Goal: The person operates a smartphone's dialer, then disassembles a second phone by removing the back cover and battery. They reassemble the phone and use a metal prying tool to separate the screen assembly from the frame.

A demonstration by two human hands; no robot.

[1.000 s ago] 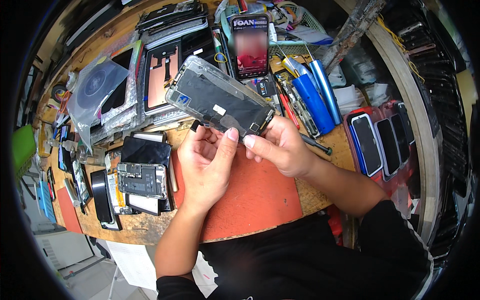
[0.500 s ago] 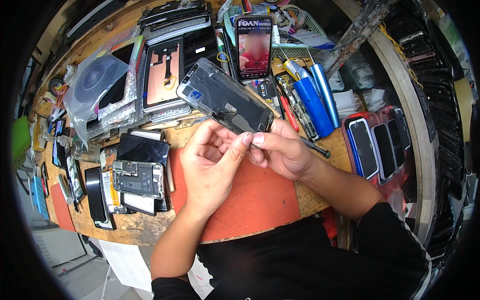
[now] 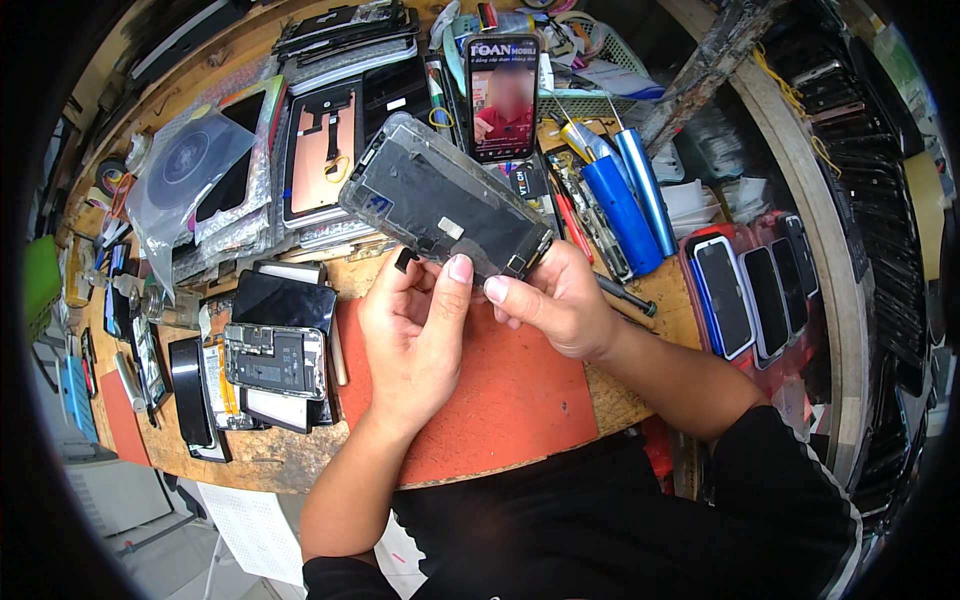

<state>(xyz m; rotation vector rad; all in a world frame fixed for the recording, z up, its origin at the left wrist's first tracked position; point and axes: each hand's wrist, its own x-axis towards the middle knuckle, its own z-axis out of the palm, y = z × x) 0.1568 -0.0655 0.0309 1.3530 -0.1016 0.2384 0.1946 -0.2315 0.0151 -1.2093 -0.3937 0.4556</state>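
A phone screen panel [image 3: 420,185], its dark back facing me, is held tilted above the orange mat [image 3: 520,400]. My right hand [image 3: 565,305] grips its lower right corner, thumb in front and fingers behind. My left hand [image 3: 415,320] is closed at the panel's lower edge, with the thumb tip against that edge. A small black strip [image 3: 404,261] stands out by the left index finger; whether it is stuck to the finger or pinched I cannot tell. A pale patch [image 3: 450,227] shows on the panel's back.
An opened phone [image 3: 275,358] lies among loose screens left of the mat. Behind are stacked screens in bubble wrap [image 3: 235,215] and an upright phone [image 3: 502,100] that is lit. Blue screwdrivers [image 3: 622,215] lie to the right, beside several phones [image 3: 724,295] on red plastic.
The panel has shifted slightly left and tilted. My left thumb has moved left, away from the right thumb, and the black strip now shows by my left index finger.
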